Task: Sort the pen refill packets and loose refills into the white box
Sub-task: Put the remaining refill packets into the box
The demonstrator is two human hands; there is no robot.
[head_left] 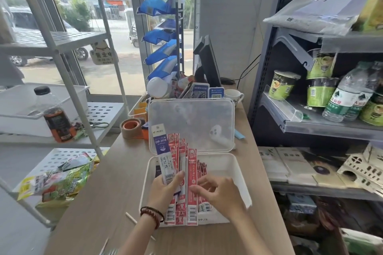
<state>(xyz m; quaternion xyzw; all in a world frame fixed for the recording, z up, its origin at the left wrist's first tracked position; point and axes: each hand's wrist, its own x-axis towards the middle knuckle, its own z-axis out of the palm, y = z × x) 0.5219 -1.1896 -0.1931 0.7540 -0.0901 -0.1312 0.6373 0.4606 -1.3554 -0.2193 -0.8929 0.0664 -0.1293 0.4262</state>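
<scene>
A white plastic box [240, 174] lies open on the light wooden worktop [103, 203], at 6 o'clock from the middle of the view. Its clear hinged lid [190, 124] stands up at the 12 o'clock side.

The left hand [163, 190], with dark bead bracelets [152, 214] on the wrist, is above the 9 o'clock half of the box. Its grip is clamped on a fan of packets, with the thumb across the front. At the front is a blue-and-white refill packet [162, 151], and behind it are several red-and-white refill packets [176, 151]. All of them point to 12 o'clock.

The right hand [219, 192] is at 3 o'clock from the left one, and its fingers are curled. Its grip is together on one long red packet [192, 172]; thumb and forefinger pinch the right edge. This packet is just beside the fan, and its lower end passes over the front rim of the box.

More red packets [202, 170] lie inside the box, under the right hand. The 3 o'clock part of the box shows its bare white floor.

Two thin white sticks [130, 217] lie on the worktop at 8 o'clock from the box. A brown tape roll [131, 127] lies at 9 o'clock from the lid, and a white mug [234, 95] is at 1 o'clock from it.
</scene>
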